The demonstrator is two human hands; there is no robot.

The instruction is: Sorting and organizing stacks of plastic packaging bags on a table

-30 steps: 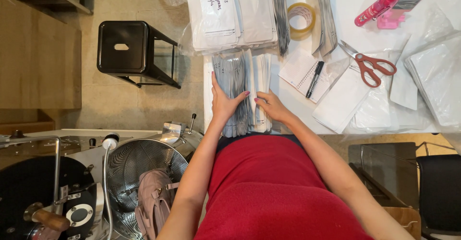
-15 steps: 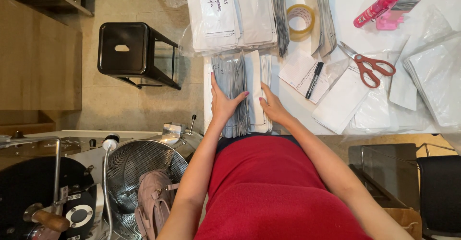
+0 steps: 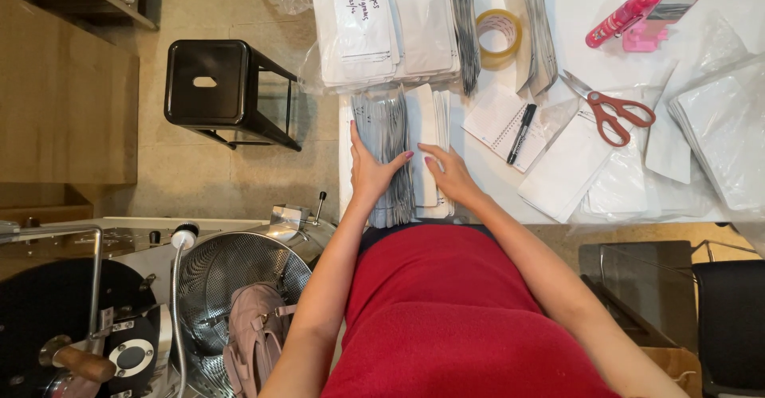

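Observation:
A fanned stack of flat grey and white pouches (image 3: 398,127) lies at the near left edge of the white table (image 3: 574,0). My left hand (image 3: 373,168) rests flat on the grey side of the stack, fingers spread along its left edge. My right hand (image 3: 449,171) lies on the white pouches at the stack's right side, fingers pointing left. The two hands bracket the stack between them. Neither hand has lifted a pouch off the table.
Bundled white pouches (image 3: 382,23) sit at the back, with a tape roll (image 3: 498,35), red scissors (image 3: 610,111), a black marker (image 3: 522,133) on a notepad, a pink tool (image 3: 629,11) and more pouches (image 3: 717,127) to the right. A black stool (image 3: 211,83) and a metal drum (image 3: 231,286) stand left.
Both hands have shifted slightly along the stack, squaring it; the pouches have stayed in place on the table.

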